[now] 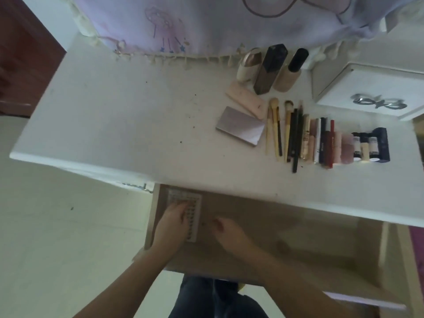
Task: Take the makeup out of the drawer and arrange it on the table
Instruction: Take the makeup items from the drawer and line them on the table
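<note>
Head view, looking down on a white desk (128, 125) with its brown drawer (263, 228) pulled open below the front edge.

Left hand (171, 222): inside the drawer at its left end, fingers curled over the near left part of a flat white card of small dark items (191, 212), possibly false lashes; motion blur leaves the grip unclear, but the fingers lie on the card and appear to hold it.

Right hand (229, 230): inside the drawer just right of the card, fingers loosely bent toward it, holding nothing and not touching the card.

Makeup already on the desk, right half:
- back row, against the fringed cloth (183, 26): a pale tube (247, 67), a tall dark bottle (268, 70) and a beige bottle with a black cap (290, 70), side by side;
- a pink flat case (245, 98) and, just in front of it, a silver compact (241, 126);
- a row of brushes and pencils (284, 134) lying parallel, next to tubes and lipsticks (325, 143);
- at the far right, small jars beside a dark container (383, 144).

A white box with a silver handle (371, 88) stands at the desk's back right corner.
</note>
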